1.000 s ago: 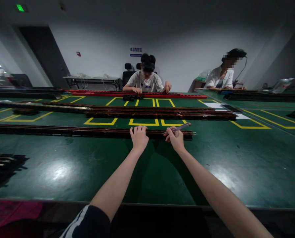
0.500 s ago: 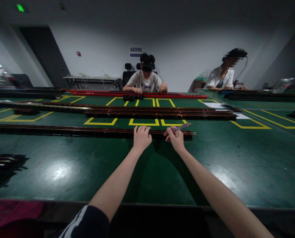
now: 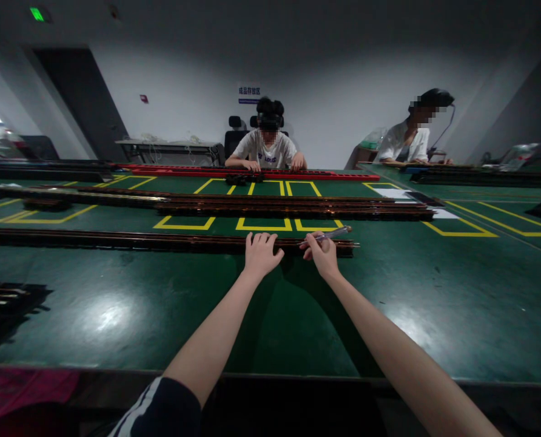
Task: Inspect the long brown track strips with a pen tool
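Across the green table lies a long dark strip bundle (image 3: 116, 240) with thin coppery lines along it. My left hand (image 3: 262, 254) rests on it palm down, fingers spread and thumb held away to the right. To the right, near the bundle's end, my right hand (image 3: 321, 254) pinches a slim pen-like tool (image 3: 334, 234) with a translucent shaft. The tool slants up to the right, and its lower tip points at the bundle. Whether that tip touches the bundle I cannot tell.
Behind lies a second long stack of dark strips (image 3: 293, 207). More dark strips (image 3: 6, 303) lie at the near left. Yellow tape outlines (image 3: 461, 233) mark the green table (image 3: 298, 328). A co-worker (image 3: 270, 145) sits opposite at a red strip (image 3: 334, 176); another person (image 3: 409, 136) is at the right.
My left thumb has spread a little further to the right, away from the fingers. My right hand and the pen-like tool have hardly moved.
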The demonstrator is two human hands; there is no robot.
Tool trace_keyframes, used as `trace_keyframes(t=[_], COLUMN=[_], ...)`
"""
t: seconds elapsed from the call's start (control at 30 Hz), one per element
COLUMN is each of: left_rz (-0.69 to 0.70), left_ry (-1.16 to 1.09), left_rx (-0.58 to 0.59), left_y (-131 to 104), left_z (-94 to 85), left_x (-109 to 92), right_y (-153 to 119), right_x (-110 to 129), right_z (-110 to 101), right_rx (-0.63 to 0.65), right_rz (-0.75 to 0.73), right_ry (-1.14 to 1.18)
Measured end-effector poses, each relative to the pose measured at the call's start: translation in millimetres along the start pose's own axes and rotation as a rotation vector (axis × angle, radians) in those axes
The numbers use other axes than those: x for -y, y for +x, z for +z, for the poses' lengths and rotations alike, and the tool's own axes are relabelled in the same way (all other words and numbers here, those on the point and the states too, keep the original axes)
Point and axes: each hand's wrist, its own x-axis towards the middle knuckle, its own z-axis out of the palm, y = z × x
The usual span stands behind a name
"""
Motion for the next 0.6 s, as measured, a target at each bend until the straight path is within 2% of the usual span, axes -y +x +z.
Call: trace_keyframes(t=[0.6], left_rz=[-0.011], left_ry=[0.014], left_rx=[-0.006], left_y=[-0.4], left_z=[0.2], left_x=[-1.5], right_y=[-0.4], right_x=[-0.8], right_z=[-0.6], right_rx=[-0.008], right_rz=[0.002], right_ry=[-0.030])
